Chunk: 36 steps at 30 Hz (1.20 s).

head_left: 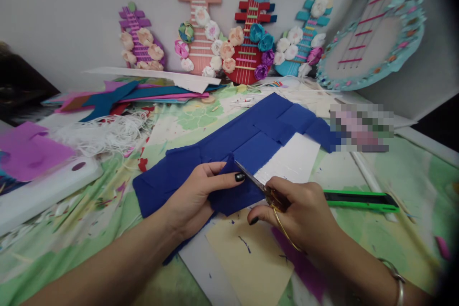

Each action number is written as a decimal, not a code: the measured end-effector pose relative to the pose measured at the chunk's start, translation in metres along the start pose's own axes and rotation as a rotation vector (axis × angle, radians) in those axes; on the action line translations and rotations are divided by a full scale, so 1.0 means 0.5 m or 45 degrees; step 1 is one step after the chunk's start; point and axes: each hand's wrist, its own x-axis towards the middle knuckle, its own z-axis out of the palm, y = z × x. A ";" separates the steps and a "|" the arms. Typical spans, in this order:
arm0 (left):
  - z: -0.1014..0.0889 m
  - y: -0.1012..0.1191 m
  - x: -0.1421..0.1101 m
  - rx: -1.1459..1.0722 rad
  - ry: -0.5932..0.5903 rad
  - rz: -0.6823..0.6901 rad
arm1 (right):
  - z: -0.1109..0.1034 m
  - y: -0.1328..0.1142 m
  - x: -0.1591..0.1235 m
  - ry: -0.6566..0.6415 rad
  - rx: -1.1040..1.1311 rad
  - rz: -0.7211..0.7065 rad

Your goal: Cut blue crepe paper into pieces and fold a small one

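Note:
A long piece of blue fabric (251, 138) lies across the green patterned table, partly over a white foam board (294, 160). My left hand (195, 198) pinches a raised fold of the blue fabric between thumb and fingers. My right hand (304, 213) is closed round gold-handled scissors (267, 191). The scissor blades point up and left, with their tips at the fold right beside my left thumb. A cream paper sheet (251, 260) lies under both hands.
A green and black utility knife (362, 200) lies right of my right hand. Several guitar-shaped crafts with paper flowers (229, 43) lean on the back wall. Coloured sheets (136, 95), white string (103, 134) and purple paper (28, 150) fill the left side.

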 end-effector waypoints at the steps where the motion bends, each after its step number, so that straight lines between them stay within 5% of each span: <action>1: 0.000 0.000 0.000 0.003 0.000 -0.002 | 0.000 0.000 0.000 0.000 -0.008 -0.001; 18: -0.003 -0.003 0.000 -0.010 0.006 -0.012 | -0.005 0.003 0.007 0.006 0.027 0.089; 24: 0.001 -0.012 0.001 0.016 0.031 -0.035 | -0.003 -0.004 0.007 -0.099 0.431 0.376; 36: -0.008 0.004 0.006 0.035 0.199 0.071 | -0.008 -0.019 0.015 -0.170 0.683 0.423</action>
